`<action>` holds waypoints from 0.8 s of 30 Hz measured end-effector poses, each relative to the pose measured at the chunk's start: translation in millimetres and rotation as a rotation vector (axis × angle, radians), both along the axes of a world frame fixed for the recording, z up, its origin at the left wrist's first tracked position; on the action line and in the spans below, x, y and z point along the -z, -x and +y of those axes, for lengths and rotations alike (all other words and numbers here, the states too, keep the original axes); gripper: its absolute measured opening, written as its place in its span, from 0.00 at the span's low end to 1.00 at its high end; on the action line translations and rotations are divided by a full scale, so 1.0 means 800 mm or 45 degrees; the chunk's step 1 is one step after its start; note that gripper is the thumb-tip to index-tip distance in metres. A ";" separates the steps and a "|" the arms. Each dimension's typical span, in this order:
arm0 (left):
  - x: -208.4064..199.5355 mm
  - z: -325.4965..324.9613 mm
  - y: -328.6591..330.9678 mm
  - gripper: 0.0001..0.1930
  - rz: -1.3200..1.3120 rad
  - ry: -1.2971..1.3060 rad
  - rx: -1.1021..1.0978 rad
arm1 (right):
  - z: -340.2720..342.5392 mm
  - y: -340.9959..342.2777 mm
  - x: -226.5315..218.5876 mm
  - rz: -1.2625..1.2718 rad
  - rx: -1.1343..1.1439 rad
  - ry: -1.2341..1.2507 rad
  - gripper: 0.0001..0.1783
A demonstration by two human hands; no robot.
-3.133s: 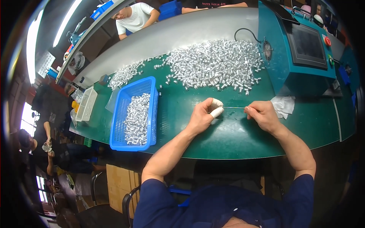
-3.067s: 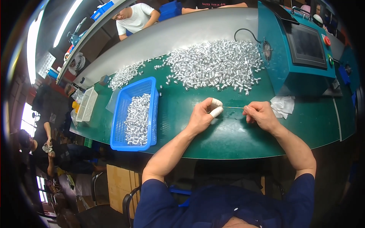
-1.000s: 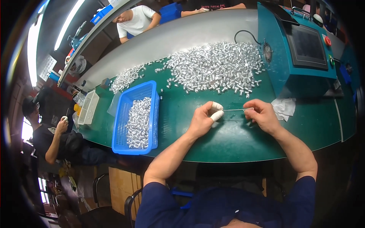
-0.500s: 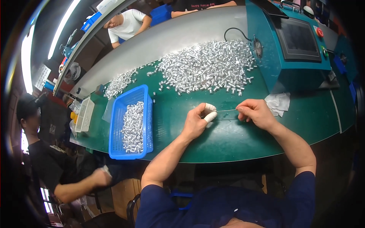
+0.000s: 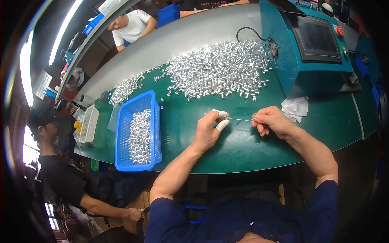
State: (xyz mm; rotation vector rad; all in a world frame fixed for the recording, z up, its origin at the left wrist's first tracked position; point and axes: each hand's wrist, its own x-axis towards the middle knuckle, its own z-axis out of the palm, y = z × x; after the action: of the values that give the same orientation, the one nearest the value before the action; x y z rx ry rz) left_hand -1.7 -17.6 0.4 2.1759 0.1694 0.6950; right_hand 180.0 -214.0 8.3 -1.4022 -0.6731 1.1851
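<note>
My left hand [image 5: 208,130] is closed in a pinch above the green tabletop, white covers on its thumb and forefinger. Whatever sits between those fingertips is too small to make out. My right hand [image 5: 274,122] grips the end of a thin, straight metal rod [image 5: 241,119] between thumb and forefinger. The rod spans the gap between both hands, its other end at the left fingertips. Beyond them spreads a large heap of small silvery metal cylinders [image 5: 216,71]. Left of my left hand stands a blue plastic basket [image 5: 158,139] partly filled with similar pieces.
A teal machine with a dark screen [image 5: 318,39] occupies the right, a crumpled white cloth [image 5: 295,108] below it. A smaller heap of pieces [image 5: 125,90] and a white tray [image 5: 89,124] lie left. One person [image 5: 60,174] is at my left, another [image 5: 134,26] across the table.
My hands stay nearly in place, with the rod still between them; the right fingers have shifted slightly. The person at left has turned, their arm now lower and nearer the chair.
</note>
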 end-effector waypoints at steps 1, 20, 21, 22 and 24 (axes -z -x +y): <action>0.000 0.000 0.001 0.09 -0.044 -0.035 0.022 | -0.001 -0.003 0.002 0.071 -0.025 0.003 0.17; -0.001 -0.002 -0.004 0.07 -0.144 -0.144 -0.101 | 0.010 0.008 0.011 -0.012 0.012 0.006 0.14; 0.000 -0.002 -0.003 0.07 -0.127 -0.119 -0.082 | 0.011 0.010 0.008 -0.087 0.065 -0.033 0.14; 0.001 -0.001 -0.003 0.07 -0.110 -0.094 -0.065 | 0.011 0.012 0.003 -0.161 0.116 -0.074 0.14; 0.008 0.000 -0.004 0.07 -0.010 0.188 -0.069 | 0.008 0.019 -0.007 -0.232 0.160 -0.140 0.09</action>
State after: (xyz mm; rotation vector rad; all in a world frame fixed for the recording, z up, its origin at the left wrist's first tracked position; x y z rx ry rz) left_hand 1.2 -18.0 -6.3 2.0333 0.2679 0.6996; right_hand 164.9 -207.2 13.9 -1.4485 -0.7538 0.9159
